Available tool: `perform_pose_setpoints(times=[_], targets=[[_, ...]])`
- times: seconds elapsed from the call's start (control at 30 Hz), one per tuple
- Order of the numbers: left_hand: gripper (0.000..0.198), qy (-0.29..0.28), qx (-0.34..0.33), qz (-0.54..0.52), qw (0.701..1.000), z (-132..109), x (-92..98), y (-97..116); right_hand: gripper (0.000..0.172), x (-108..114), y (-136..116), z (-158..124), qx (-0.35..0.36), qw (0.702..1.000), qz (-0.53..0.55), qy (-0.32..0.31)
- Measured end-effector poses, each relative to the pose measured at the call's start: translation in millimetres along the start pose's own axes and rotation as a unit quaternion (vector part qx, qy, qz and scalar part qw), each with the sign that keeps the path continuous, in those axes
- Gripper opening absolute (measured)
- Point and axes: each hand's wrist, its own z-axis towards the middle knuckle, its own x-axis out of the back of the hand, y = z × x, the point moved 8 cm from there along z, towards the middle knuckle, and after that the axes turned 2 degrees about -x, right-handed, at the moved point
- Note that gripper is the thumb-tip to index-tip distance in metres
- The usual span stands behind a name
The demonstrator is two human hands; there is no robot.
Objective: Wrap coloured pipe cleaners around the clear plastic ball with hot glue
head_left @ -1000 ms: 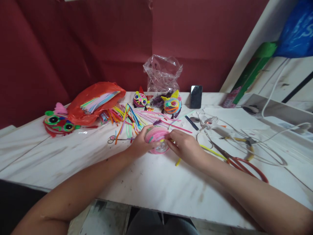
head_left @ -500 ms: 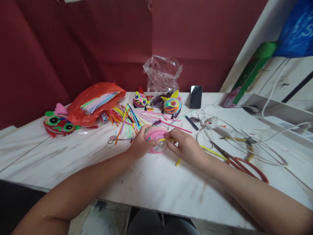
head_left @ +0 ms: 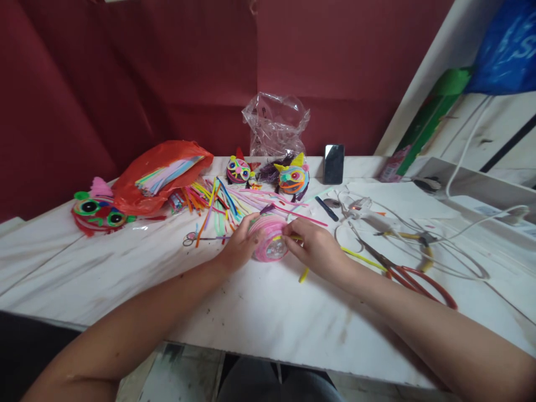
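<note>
A round pink craft piece (head_left: 269, 240) wound from fuzzy strips sits on the white table (head_left: 259, 318), held between both hands. My left hand (head_left: 238, 245) wraps its left side with curled fingers. My right hand (head_left: 312, 245) pinches a yellow pipe cleaner (head_left: 304, 272) against the piece's right edge; the cleaner's loose end pokes out below the hand.
A pile of coloured pipe cleaners (head_left: 221, 204) lies just behind the hands, with small scissors (head_left: 192, 239) to their left. Red-handled scissors (head_left: 414, 276), a glue gun (head_left: 362, 207) and white cables lie to the right. Finished owl figures (head_left: 293, 177), a red bag (head_left: 161, 173), a phone (head_left: 334, 163) stand farther back.
The hands have turned the pink piece a little and my right fingers have shifted the yellow pipe cleaner along its edge. Nothing else has moved.
</note>
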Motion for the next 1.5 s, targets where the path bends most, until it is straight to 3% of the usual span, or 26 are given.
perform_pose_setpoints(times=[0.23,0.5,0.93,1.5], targets=[[0.081,0.018,0.054,0.03,0.998,-1.8,-0.5,-1.6,0.007,-1.1,-2.2,-1.5,0.005,1.0,0.014,0.006],[0.074,0.069,0.032,-0.006,0.997,-1.7,8.3,-1.7,0.005,1.5,0.6,-1.3,0.007,0.999,0.036,0.032],[0.078,0.034,-0.018,-0.024,0.999,2.0,0.9,-13.7,0.013,2.3,-0.6,-1.8,0.003,0.999,0.03,0.043],[0.083,0.013,-0.003,-0.028,1.0,-2.4,-5.1,-8.9,0.012,3.1,-5.2,-3.4,0.0,0.998,0.034,0.043]])
